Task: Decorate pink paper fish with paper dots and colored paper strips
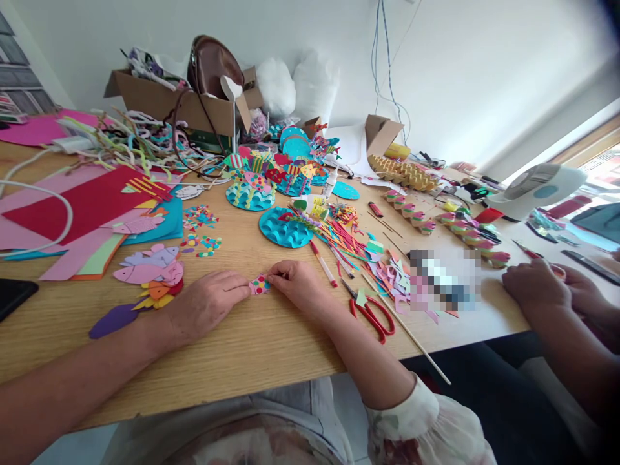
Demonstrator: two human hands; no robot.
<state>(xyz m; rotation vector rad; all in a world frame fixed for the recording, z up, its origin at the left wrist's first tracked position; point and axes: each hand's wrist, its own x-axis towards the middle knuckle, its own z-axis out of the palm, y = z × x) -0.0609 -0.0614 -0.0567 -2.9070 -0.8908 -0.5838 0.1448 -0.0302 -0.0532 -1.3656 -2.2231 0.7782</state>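
A small pink paper fish (260, 285) covered in coloured dots lies on the table between my hands. My left hand (208, 303) has its fingers together, with the tips holding the fish's left end. Closed in a pinch, my right hand (299, 284) grips the fish's right end; its fingertips partly cover it. Loose paper dots (202, 244) are scattered beyond my left hand. Beside that forearm sit plain paper fish (148, 265) in pink, lilac, orange and yellow, with a purple fish-shaped piece (113, 320) nearest the front.
Red-handled scissors (372, 313) and a wooden stick (407, 330) lie right of my right forearm; the stick overhangs the table edge. Blue paper bases (285, 227) stand further back. Coloured paper sheets (62, 206) cover the left side. Another person's hands (537, 284) are at the right.
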